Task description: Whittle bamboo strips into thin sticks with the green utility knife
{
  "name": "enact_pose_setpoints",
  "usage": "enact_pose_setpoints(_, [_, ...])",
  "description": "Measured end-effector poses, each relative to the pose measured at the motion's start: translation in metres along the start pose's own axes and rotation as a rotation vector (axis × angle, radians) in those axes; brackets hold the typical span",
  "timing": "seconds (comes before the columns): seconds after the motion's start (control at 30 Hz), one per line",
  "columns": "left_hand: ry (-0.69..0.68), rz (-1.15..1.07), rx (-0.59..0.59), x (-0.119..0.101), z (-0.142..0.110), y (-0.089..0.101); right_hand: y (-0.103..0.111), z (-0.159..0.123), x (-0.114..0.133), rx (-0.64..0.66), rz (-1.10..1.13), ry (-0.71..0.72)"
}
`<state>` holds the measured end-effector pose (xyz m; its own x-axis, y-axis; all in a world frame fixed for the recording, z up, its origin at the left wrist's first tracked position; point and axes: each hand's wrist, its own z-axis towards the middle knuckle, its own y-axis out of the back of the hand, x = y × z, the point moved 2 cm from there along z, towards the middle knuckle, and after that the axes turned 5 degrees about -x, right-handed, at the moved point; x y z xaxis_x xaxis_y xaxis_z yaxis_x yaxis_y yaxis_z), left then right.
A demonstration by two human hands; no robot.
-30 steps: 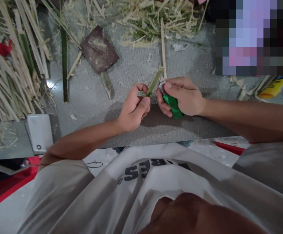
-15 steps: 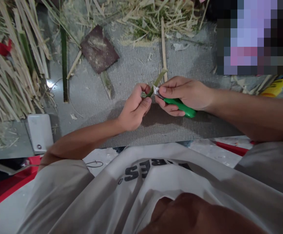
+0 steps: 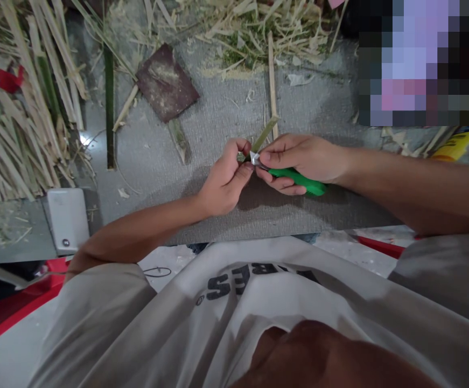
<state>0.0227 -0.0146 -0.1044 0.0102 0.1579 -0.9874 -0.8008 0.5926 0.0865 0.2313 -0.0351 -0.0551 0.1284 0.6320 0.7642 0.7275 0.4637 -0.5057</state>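
My left hand [image 3: 224,180] is closed in a pinch on a short green bamboo strip [image 3: 264,133] that sticks up and to the right from its fingers. My right hand [image 3: 296,159] is wrapped round a green-handled knife [image 3: 299,180]. The knife's small metal blade rests against the strip just above my left thumb. Both hands hover over a grey mat [image 3: 226,116].
Piles of pale bamboo splints [image 3: 24,108] lie at the left and along the top. A brown sandpaper sheet [image 3: 166,82], a long green strip [image 3: 109,108] and a thin stick [image 3: 272,75] rest on the mat. A white block [image 3: 68,218] sits at lower left, a yellow package [image 3: 456,148] at right.
My right hand has turned the knife so its handle points right and brought the blade onto the strip near my left fingers. My left hand has barely moved.
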Motion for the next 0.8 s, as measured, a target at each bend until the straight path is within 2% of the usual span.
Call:
enact_pose_setpoints(0.13, [0.117, -0.16, 0.05, 0.009, 0.002, 0.001, 0.006, 0.0, 0.007, -0.09, -0.053, 0.119])
enact_pose_setpoints(0.2, [0.143, -0.187, 0.084, 0.011, 0.003, 0.004, 0.006, 0.0, 0.008, -0.08, -0.078, 0.161])
enact_pose_setpoints(0.33, [0.098, -0.122, 0.132, 0.006, 0.004, 0.009, 0.002, 0.002, 0.0, -0.007, -0.077, 0.13])
enact_pose_setpoints(0.5, [0.028, -0.079, 0.178, -0.004, 0.005, 0.006, -0.002, 0.005, -0.013, 0.07, -0.05, 0.044])
enact_pose_setpoints(0.8, [-0.069, 0.087, 0.117, -0.001, 0.002, 0.01, 0.0, 0.006, -0.015, 0.091, -0.019, 0.031])
